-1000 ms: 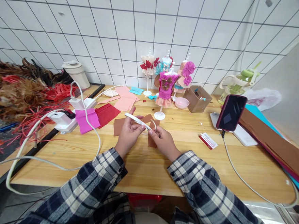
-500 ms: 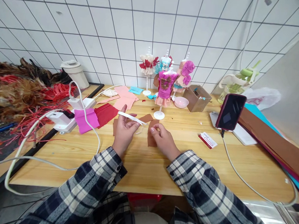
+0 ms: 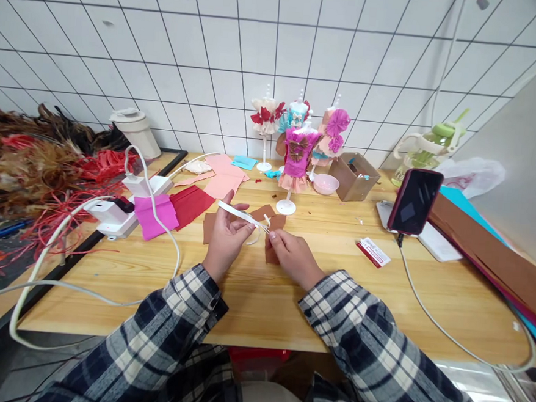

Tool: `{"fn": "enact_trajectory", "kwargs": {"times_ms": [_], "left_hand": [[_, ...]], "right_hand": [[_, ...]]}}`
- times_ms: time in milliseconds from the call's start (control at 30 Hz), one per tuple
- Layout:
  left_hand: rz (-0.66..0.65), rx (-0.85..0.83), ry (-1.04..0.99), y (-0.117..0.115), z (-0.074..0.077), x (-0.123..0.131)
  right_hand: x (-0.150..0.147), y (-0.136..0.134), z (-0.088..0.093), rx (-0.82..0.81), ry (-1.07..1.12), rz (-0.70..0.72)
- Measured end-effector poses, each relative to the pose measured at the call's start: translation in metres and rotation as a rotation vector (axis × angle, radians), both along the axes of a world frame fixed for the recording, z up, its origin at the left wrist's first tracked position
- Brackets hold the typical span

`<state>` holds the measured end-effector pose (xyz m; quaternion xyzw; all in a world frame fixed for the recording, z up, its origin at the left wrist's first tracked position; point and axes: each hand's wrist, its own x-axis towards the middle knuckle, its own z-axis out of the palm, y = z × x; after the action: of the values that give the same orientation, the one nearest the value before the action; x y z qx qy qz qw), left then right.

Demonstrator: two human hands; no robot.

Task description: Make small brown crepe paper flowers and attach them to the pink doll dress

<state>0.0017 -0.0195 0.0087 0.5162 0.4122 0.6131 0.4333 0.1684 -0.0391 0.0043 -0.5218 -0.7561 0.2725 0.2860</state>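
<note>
In my left hand (image 3: 227, 240) is a slim white strip (image 3: 239, 213), pinched between thumb and fingers. The strip slants down to the right and narrows towards my right hand (image 3: 294, 252). My right thumb and forefinger are pressed together at its narrow end; what they pinch is too small to make out. A small white piece (image 3: 267, 220) and a thin pale loop (image 3: 252, 241) show between the hands. Brown paper pieces (image 3: 273, 256) lie on the table under the fingers.
Beyond the hands, a small dress form (image 3: 296, 160) in magenta stands before several others. A pink bowl (image 3: 325, 183) and cardboard box (image 3: 354, 179) are to its right. Red paper (image 3: 192, 207), a power strip (image 3: 117, 221) and cables lie left; a phone (image 3: 415, 202) stands right.
My left hand has shifted slightly right, bringing the white strip's narrow end to my right fingertips. My right hand has turned slightly, uncovering more of the brown paper's top.
</note>
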Motion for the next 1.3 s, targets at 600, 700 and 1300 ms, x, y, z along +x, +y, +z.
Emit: {"fn": "enact_trajectory", "kwargs": {"times_ms": [600,700,1300], "left_hand": [[-0.084,-0.027,0.149,-0.0067,0.0013,0.0062],[-0.065,-0.035,0.171,-0.0076,0.0025,0.0069],[-0.07,0.004,0.042,0.0003,-0.0027,0.0018]], "right_hand": [[-0.0021,-0.0007,-0.0003,-0.005,0.034,-0.003],[-0.0024,-0.0002,-0.0003,-0.005,0.044,0.0],[-0.0026,0.0006,-0.001,-0.031,0.044,-0.015]]}}
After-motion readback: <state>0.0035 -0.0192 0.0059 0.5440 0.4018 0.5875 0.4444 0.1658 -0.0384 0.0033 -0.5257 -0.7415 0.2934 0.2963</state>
